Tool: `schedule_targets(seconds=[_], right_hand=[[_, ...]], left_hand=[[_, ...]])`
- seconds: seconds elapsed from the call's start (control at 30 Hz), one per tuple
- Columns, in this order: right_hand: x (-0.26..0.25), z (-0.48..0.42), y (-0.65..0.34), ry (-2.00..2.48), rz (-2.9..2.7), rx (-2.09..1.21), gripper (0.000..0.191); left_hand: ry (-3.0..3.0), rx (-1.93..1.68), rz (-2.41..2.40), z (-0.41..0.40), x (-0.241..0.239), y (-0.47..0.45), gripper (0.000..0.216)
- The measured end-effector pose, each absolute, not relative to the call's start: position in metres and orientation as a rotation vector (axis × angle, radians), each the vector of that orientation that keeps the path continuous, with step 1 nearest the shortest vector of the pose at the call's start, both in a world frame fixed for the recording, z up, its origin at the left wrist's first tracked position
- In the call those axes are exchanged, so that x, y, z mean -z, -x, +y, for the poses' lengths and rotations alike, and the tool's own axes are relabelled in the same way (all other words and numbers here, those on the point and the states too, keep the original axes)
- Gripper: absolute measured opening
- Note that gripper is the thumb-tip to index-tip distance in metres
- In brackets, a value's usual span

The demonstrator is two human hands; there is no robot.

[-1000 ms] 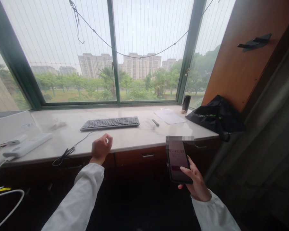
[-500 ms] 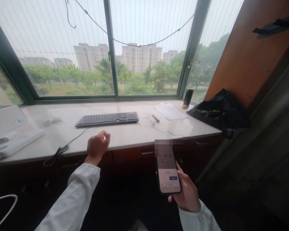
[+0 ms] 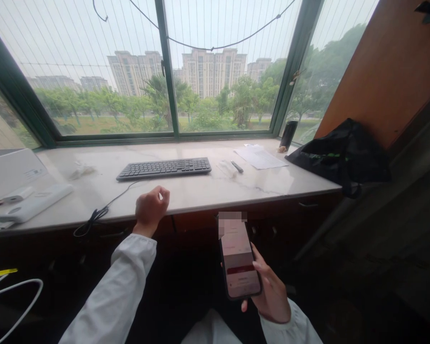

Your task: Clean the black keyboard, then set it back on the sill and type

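Note:
My right hand (image 3: 270, 291) holds a dark smartphone (image 3: 239, 260) upright in front of me, below the counter edge, its screen lit and facing me. My left hand (image 3: 150, 208) is curled into a loose fist at the front edge of the marble window counter (image 3: 186, 188), with nothing visible in it. A black keyboard (image 3: 164, 167) lies on the counter just beyond that hand, and its cable (image 3: 96, 215) trails off the front edge to the hand's left.
A black bag (image 3: 344, 153) sits at the counter's right end, by a dark cup (image 3: 287, 135), a sheet of paper (image 3: 260, 156) and a pen (image 3: 237, 166). White devices (image 3: 32, 203) lie at the left. Wooden drawers (image 3: 308, 205) run under the counter.
My right hand has brought the phone down and to the left, closer to me, and its screen content changed. My left hand stayed at the counter edge. The view tilted slightly downward.

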State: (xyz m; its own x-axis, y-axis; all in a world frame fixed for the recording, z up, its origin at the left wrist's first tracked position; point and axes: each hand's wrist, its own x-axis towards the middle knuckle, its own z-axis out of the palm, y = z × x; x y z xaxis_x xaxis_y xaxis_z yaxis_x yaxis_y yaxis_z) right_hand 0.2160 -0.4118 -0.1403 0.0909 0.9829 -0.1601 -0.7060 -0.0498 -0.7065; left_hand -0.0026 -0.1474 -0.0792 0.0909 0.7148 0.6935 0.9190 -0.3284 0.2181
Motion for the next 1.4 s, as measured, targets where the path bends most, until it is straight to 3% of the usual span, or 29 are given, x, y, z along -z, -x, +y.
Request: schedule_targets(seconds=[0.2, 0.27, 0.43, 0.8, 1.17, 1.4], right_hand=[[0.177, -0.429, -0.182, 0.984, -0.471, -1.197, 0.046], [0.18, -0.433, -0.171, 0.961, -0.393, -1.277, 0.039], [0.169, -0.431, -0.156, 0.812, -0.21, -1.576, 0.041], [0.154, -0.421, -0.145, 1.078, -0.186, -1.478, 0.057], [0.157, -0.423, -0.147, 0.955, -0.278, -1.593, 0.042], [0.161, -0.424, -0.148, 1.075, -0.187, -1.575, 0.05]], left_hand=[[2.108, 1.082, -1.631, -0.149, 0.078, 0.002, 0.03], [2.113, 1.066, -1.637, -0.15, 0.077, 0.001, 0.03], [2.108, 1.055, -1.636, -0.152, 0.076, 0.0, 0.033], [2.107, 1.16, -1.579, -0.152, 0.076, -0.001, 0.03], [2.11, 1.169, -1.585, -0.152, 0.077, -0.001, 0.029], [2.112, 1.151, -1.587, -0.152, 0.077, 0.0, 0.029]])
